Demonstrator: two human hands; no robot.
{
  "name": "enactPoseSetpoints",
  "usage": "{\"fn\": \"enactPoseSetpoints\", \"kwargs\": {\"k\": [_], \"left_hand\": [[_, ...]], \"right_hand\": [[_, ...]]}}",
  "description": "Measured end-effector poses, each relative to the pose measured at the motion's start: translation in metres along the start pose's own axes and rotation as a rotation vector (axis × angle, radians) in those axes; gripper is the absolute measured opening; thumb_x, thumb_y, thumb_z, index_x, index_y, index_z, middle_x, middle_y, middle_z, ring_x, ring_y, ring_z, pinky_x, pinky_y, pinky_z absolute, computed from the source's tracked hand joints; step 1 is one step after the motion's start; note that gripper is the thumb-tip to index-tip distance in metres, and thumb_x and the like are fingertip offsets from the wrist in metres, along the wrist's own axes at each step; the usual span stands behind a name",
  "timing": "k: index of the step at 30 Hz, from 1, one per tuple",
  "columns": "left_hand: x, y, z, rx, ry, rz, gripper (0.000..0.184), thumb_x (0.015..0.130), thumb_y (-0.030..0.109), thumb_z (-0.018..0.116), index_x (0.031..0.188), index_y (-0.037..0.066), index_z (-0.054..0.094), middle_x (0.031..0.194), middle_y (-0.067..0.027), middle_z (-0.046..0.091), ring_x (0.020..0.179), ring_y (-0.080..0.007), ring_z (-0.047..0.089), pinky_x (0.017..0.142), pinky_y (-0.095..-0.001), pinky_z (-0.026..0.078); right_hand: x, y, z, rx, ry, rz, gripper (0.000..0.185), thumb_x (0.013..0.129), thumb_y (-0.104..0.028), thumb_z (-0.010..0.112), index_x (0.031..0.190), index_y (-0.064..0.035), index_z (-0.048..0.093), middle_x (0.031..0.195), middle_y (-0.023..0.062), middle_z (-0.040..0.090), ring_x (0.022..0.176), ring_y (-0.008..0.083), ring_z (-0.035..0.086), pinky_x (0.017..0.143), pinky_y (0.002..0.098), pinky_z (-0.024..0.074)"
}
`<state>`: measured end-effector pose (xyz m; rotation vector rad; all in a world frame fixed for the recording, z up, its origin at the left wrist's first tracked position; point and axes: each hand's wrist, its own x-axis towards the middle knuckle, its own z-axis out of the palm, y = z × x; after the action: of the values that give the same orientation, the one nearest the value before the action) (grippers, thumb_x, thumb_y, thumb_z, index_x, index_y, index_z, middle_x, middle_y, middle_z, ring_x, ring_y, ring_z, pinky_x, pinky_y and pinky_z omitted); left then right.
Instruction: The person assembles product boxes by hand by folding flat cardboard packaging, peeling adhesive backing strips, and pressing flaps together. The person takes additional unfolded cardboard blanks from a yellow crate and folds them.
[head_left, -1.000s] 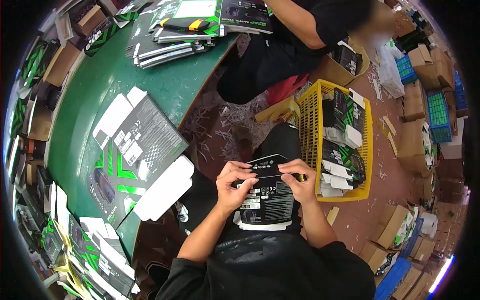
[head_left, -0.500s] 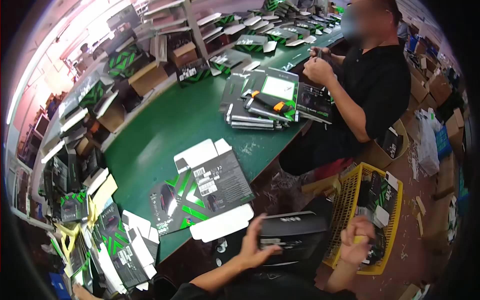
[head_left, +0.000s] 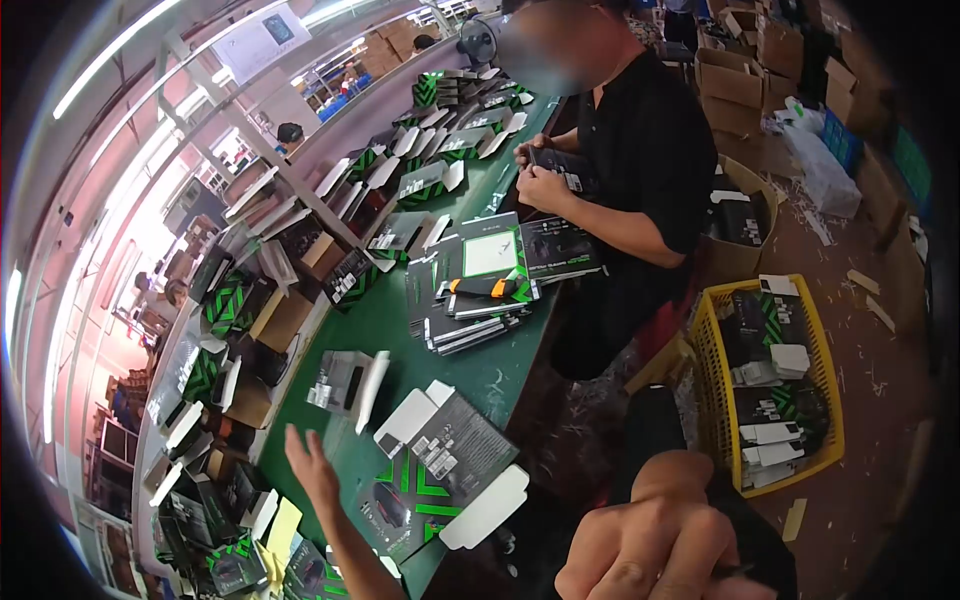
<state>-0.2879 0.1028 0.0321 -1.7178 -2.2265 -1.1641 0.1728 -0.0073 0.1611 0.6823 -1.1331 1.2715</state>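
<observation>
My left hand reaches over the green table with fingers spread and holds nothing. Just beyond its fingertips lies a small dark folded box with a white flap sticking up. To the right of that hand lies an unfolded black-and-green printed carton with white flaps. Close to the camera, my right hand is closed, knuckles up, in front of my dark clothing. Whatever it may hold is hidden by the curled fingers.
A yellow basket of boxes stands on the floor at right. Across the table corner, a co-worker handles a dark box. Between us lie stacked flat cartons with an orange-and-black cutter on top. Boxes crowd the left side.
The dark box has left my left hand and a box now lies on the table. That hand moved left and opened. My right hand came from beside the basket towards the camera. The view shifted.
</observation>
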Motion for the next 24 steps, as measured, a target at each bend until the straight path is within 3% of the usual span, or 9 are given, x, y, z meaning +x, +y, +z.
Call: {"fn": "enactPoseSetpoints", "kwargs": {"k": [1,4,9,12,15,17,18,20,24], "left_hand": [[-0.014,-0.001,0.005,0.103,-0.09,0.034,0.062,0.105,0.039,0.055,0.149,-0.004,0.044,0.154,-0.029,0.041,0.143,-0.0418,0.039,0.12,-0.0457,0.028],[-0.056,0.02,0.026,0.302,-0.441,-0.057,0.087,0.097,0.053,0.06,0.152,-0.008,0.035,0.157,-0.0318,0.036,0.145,-0.0465,0.034,0.122,-0.0471,0.028],[-0.082,0.008,0.059,0.572,-0.862,-0.071,0.124,0.074,0.074,0.073,0.153,-0.011,0.03,0.157,-0.0355,0.032,0.147,-0.0517,0.029,0.12,-0.0546,0.029],[-0.09,-0.02,0.069,0.522,-0.77,-0.01,0.13,0.062,0.071,0.083,0.15,-0.012,0.035,0.156,-0.0348,0.034,0.145,-0.0516,0.033,0.119,-0.0543,0.031],[-0.094,-0.085,0.095,0.469,-0.719,0.121,0.124,0.057,0.061,0.09,0.144,-0.013,0.043,0.152,-0.0338,0.041,0.14,-0.0513,0.039,0.117,-0.0504,0.035],[-0.096,-0.044,0.076,0.342,-0.638,0.111,0.11,0.053,0.051,0.093,0.132,-0.011,0.052,0.141,-0.0305,0.052,0.131,-0.0487,0.048,0.111,-0.048,0.04],[-0.093,-0.025,0.069,0.358,-0.624,0.094,0.101,0.054,0.049,0.092,0.127,-0.01,0.056,0.133,-0.029,0.058,0.127,-0.0468,0.051,0.108,-0.0482,0.04],[-0.102,-0.073,0.086,0.406,-0.44,0.328,0.081,0.066,0.049,0.089,0.124,-0.001,0.064,0.113,-0.0278,0.068,0.111,-0.0454,0.059,0.1,-0.0506,0.045],[-0.102,-0.005,0.048,0.445,-0.333,0.283,0.079,0.065,0.047,0.09,0.118,-0.005,0.064,0.109,-0.0269,0.068,0.109,-0.0448,0.059,0.102,-0.0507,0.044]], "right_hand": [[0.008,0.03,0.0,0.026,0.012,-0.165,0.073,0.105,-0.051,0.048,0.124,0.0189,0.061,0.125,0.0482,0.056,0.106,0.0435,0.069,0.065,0.0376,0.0602],[0.019,0.043,-0.001,0.145,0.036,-0.227,0.078,0.105,-0.053,0.046,0.123,0.0223,0.059,0.126,0.0503,0.053,0.123,0.0546,0.057,0.085,0.0509,0.0589],[0.038,0.045,-0.008,0.154,0.04,-0.187,0.076,0.106,-0.052,0.045,0.117,0.0199,0.065,0.12,0.0491,0.058,0.103,0.0515,0.069,0.072,0.0447,0.0622],[0.02,0.044,-0.037,0.08,-0.05,0.022,0.071,0.106,-0.053,0.045,0.119,0.0136,0.066,0.111,0.0397,0.06,0.086,0.0392,0.067,0.073,0.05,0.055],[0.012,0.026,-0.053,-0.04,0.092,0.397,0.064,0.106,-0.056,0.042,0.121,0.0016,0.065,0.088,0.0112,0.065,0.064,0.0123,0.051,0.051,0.0317,0.0406],[-0.01,0.031,-0.075,-0.063,0.265,0.615,0.068,0.106,-0.061,0.036,0.12,-0.0011,0.065,0.078,0.0022,0.066,0.052,0.0041,0.042,0.043,0.0247,0.0342],[-0.036,0.047,-0.092,-0.044,0.392,0.709,0.073,0.106,-0.064,0.031,0.119,0.0002,0.064,0.075,0.0026,0.065,0.047,0.0048,0.039,0.042,0.0238,0.0326],[-0.096,0.066,-0.118,0.154,0.694,0.867,0.067,0.104,-0.065,0.038,0.113,-0.0029,0.061,0.061,-0.0004,0.049,0.045,0.0055,0.038,0.039,0.025,0.0266],[-0.181,0.066,-0.112,0.426,1.145,1.114,0.069,0.098,-0.075,0.041,0.109,-0.0082,0.055,0.06,-0.0022,0.041,0.046,0.0086,0.033,0.041,0.0228,0.0256]]}}
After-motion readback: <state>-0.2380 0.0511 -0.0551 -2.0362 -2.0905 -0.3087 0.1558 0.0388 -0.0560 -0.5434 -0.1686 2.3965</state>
